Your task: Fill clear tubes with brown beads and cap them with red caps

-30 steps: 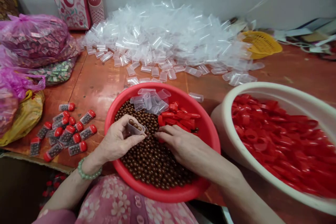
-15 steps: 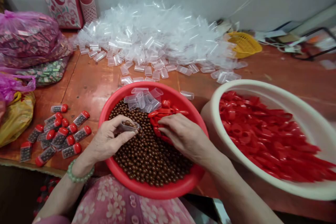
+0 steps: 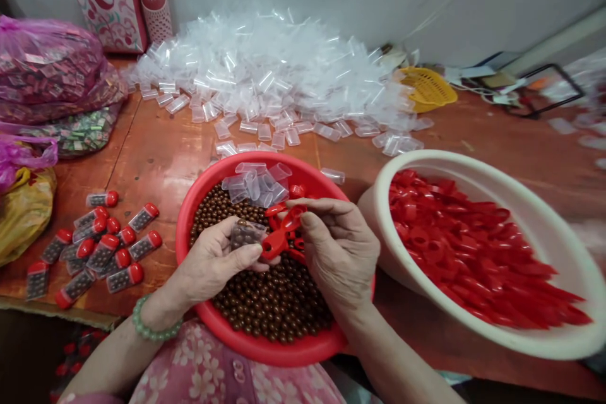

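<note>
Over the red basin (image 3: 189, 202), my left hand (image 3: 215, 262) pinches a clear plastic container (image 3: 247, 235) with brown balls inside. My right hand (image 3: 341, 252) grips a red plastic cap (image 3: 279, 241) between thumb and fingers, close to the open end of the container; whether the two touch I cannot tell. Below both hands, shiny brown balls (image 3: 279, 309) fill much of the basin. Several clear empty containers (image 3: 255, 183) rest at its far side, beside more red caps (image 3: 297, 191) partly hidden by my right hand.
Right of the basin stands a white tub (image 3: 386, 227) of red caps. Filled red-capped containers (image 3: 104, 252) lie on the table at left, near plastic bags (image 3: 52, 69). Behind is a heap of clear containers (image 3: 284, 69), with a yellow basket (image 3: 428, 89) and a flask (image 3: 155, 6).
My right hand has lifted a red cap from the basin and brought it beside the container. My left hand has shifted slightly right and turned the container. The view has moved slightly.
</note>
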Demonstrator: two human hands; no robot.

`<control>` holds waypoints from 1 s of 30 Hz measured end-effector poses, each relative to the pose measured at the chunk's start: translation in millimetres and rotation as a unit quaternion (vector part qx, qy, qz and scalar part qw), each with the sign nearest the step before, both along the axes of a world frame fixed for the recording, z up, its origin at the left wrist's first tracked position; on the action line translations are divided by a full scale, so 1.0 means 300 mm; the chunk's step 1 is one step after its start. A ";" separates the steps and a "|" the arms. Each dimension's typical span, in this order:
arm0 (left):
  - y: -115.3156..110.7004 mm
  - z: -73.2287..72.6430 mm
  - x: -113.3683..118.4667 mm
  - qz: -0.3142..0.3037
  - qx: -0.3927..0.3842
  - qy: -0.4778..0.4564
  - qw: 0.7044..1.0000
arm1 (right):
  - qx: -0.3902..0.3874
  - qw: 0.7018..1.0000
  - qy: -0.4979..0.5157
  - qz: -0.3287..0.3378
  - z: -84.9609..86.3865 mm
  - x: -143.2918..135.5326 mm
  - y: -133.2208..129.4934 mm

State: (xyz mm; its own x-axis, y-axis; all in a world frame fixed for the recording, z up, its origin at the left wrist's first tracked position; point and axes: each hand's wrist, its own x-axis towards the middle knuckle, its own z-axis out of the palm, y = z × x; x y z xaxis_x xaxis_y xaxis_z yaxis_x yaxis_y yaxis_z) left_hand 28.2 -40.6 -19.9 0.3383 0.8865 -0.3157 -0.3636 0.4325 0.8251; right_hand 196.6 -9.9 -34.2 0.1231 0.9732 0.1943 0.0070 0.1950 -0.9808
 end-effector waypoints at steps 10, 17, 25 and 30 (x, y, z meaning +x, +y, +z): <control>0.022 0.004 0.002 0.055 0.030 0.067 0.996 | 0.108 0.988 -0.106 0.032 0.011 0.012 -0.046; 0.038 -0.013 0.014 0.069 0.024 0.062 0.995 | 0.160 0.957 -0.169 0.175 0.035 0.017 -0.013; 0.032 -0.051 -0.001 0.089 -0.046 -0.056 0.993 | 0.274 0.841 -0.358 0.298 0.043 0.040 0.022; 0.040 -0.053 -0.010 0.087 0.000 -0.021 0.996 | 0.310 0.789 -0.429 0.313 0.038 0.043 0.026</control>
